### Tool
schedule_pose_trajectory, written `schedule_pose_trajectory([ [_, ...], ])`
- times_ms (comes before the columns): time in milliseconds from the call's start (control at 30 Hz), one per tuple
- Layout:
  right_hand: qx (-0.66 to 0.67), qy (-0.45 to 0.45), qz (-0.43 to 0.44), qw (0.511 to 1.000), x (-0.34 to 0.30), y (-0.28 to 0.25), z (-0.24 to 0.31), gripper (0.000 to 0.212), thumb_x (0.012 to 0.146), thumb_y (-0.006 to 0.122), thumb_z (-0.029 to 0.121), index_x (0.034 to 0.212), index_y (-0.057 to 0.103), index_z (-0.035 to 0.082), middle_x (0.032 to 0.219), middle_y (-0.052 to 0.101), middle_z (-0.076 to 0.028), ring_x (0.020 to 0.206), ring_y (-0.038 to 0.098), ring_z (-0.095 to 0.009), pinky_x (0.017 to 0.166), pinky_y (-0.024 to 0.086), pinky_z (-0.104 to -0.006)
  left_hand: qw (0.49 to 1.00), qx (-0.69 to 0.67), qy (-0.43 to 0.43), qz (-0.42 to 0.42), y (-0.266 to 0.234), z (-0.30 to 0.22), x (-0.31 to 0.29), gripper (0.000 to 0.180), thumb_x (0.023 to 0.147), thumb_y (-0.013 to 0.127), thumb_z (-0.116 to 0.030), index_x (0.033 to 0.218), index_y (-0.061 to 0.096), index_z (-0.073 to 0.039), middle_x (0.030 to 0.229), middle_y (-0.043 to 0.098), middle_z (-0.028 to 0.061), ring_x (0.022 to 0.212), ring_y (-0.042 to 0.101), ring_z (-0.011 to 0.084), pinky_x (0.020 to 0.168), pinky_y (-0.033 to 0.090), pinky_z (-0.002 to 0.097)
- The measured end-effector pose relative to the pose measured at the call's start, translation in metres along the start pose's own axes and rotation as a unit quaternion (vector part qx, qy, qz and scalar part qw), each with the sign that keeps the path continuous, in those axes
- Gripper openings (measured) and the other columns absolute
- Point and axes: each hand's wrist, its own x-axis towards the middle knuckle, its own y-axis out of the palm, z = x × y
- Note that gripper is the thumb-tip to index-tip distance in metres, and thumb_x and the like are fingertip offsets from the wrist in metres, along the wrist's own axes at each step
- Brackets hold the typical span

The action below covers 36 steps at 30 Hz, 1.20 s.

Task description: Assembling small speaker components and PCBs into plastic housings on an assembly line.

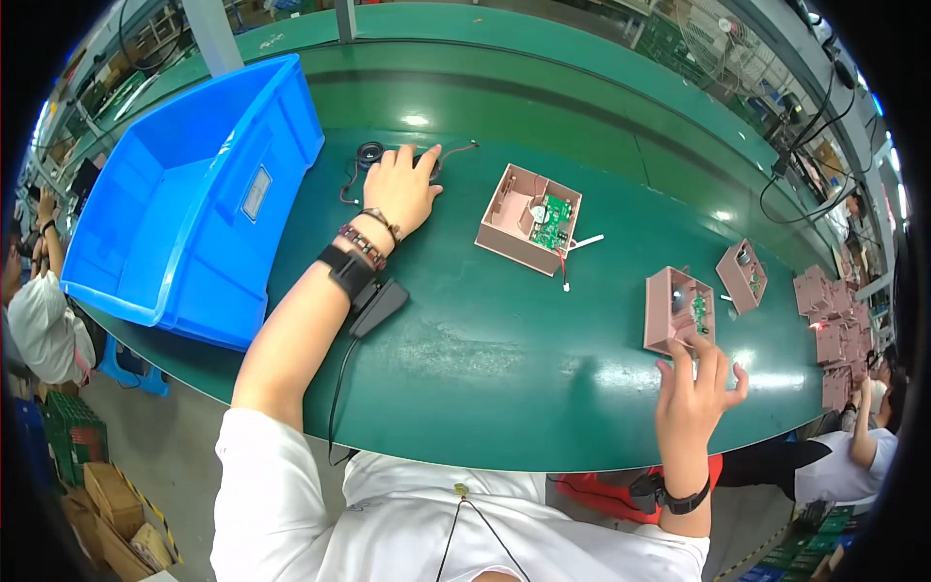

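A: Where was your left hand (401,191)?

B: It lay over a speaker (435,171) on the bench (465,417), fingers spread; whether they gripped it, I could not tell. A second speaker (370,153) sat just beside it, presumably for easy reach.

A: And your right hand (692,390)?

B: Its fingers touched the right box (658,310) at the near edge, perhaps steadying it; I could not confirm a grasp. The middle box (516,249) lay open side up, likely leaving its board (552,225) accessible.

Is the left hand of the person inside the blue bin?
No, the left hand is over the green table, to the right of the blue bin.
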Motion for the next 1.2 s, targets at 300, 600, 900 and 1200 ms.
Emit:
schedule_pose_trajectory([
  [300,0.316,-0.114,-0.001,0.942,0.055,0.01,0.058,0.039,0.078,0.072,0.014,0.115,0.06,0.011,0.111,0.059,-0.007,0.1,0.058,-0.024,0.095,0.033,-0.0418,0.877,-0.468,-0.098,0.056,-0.053,-0.035,-0.002,0.042,0.079,0.076,-0.014,0.114,0.053,-0.006,0.11,0.06,0.0086,0.105,0.059,0.0189,0.089,0.049,0.0328],
  [600,0.822,0.056,0.224,0.521,0.084,0.042,0.086,0.05,0.091,0.064,0.014,0.134,0.039,0.003,0.127,0.05,-0.013,0.109,0.058,-0.024,0.093,0.046,-0.0344,0.828,-0.555,0.073,0.043,-0.117,-0.084,-0.051,0.053,0.073,0.081,-0.014,0.115,0.051,-0.003,0.119,0.052,0.012,0.109,0.056,0.0268,0.088,0.052,0.0361],
  [900,0.881,0.24,0.271,0.304,0.106,0.045,0.051,0.043,0.093,0.065,0.018,0.128,0.043,0.004,0.118,0.057,-0.012,0.105,0.063,-0.023,0.09,0.051,-0.0304,0.965,-0.201,0.169,0.031,-0.065,-0.062,-0.027,0.038,0.074,0.077,-0.021,0.104,0.056,-0.007,0.115,0.05,0.0162,0.11,0.049,0.0333,0.087,0.046,0.0411],
  [1200,0.869,0.199,0.324,0.316,0.097,0.043,0.05,0.044,0.088,0.069,0.013,0.123,0.044,0.003,0.118,0.057,-0.013,0.099,0.065,-0.024,0.084,0.055,-0.0311,0.937,-0.255,0.186,0.15,-0.132,-0.068,-0.096,0.015,0.074,0.07,-0.015,0.084,0.06,-0.008,0.103,0.051,0.0106,0.093,0.05,0.0294,0.078,0.046,0.0398],
])
